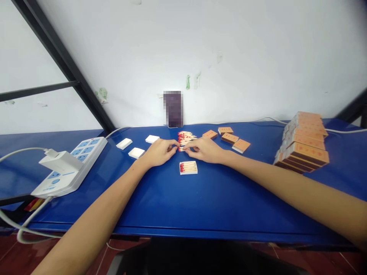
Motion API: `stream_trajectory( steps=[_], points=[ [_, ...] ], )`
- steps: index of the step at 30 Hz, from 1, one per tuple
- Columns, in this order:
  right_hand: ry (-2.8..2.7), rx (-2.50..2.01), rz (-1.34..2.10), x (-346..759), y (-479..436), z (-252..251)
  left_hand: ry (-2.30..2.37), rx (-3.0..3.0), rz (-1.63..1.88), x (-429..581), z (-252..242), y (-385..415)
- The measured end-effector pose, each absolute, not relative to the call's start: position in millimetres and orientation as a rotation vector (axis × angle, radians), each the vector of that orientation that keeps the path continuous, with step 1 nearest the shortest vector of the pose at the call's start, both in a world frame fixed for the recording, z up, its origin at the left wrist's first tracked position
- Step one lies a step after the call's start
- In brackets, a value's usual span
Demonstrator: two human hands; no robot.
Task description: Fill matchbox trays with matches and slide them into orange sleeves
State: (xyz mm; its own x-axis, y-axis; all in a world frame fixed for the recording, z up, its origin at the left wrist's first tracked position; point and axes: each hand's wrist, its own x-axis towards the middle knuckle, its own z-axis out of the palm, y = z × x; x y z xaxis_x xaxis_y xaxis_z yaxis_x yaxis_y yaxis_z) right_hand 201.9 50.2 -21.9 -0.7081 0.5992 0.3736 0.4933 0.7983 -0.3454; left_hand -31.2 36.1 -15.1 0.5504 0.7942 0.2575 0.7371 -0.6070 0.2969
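At the match pile (186,136), our left hand (161,151) and right hand (205,150), near-pinched, hold unclear, seem to be gathering; lifting needs alignment.

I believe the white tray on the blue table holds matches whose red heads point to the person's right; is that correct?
Not quite: the head view shows the red heads pointing left; the white tray on the blue table does hold matches.

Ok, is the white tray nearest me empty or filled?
Not empty: the tray holds matches, red heads at its left end. Whether it's completely full, I can't tell.
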Motion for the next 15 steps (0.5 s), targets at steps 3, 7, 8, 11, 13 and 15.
stream_trajectory(
  steps=[3,7,8,11,13,15],
  points=[
    [-2.522,-0.800,0.298,202.2,50.3,-22.1,1.315,2.628,0.551,-31.3,-15.2,36.3],
    [-2.538,-0.790,0.291,202.2,50.2,-22.0,1.308,2.624,0.556,-31.8,-15.7,37.0],
    [-2.539,-0.788,0.288,202.2,50.2,-22.1,1.304,2.622,0.558,-32.0,-15.8,37.0],
    [-2.522,-0.786,0.292,202.0,50.1,-22.3,1.301,2.609,0.557,-32.3,-15.7,36.7],
    [-2.510,-0.800,0.307,201.7,49.8,-22.2,1.301,2.601,0.553,-32.3,-15.6,36.4],
    [-2.513,-0.820,0.314,201.4,49.5,-21.9,1.300,2.597,0.554,-32.3,-15.6,36.4]
  ],
)
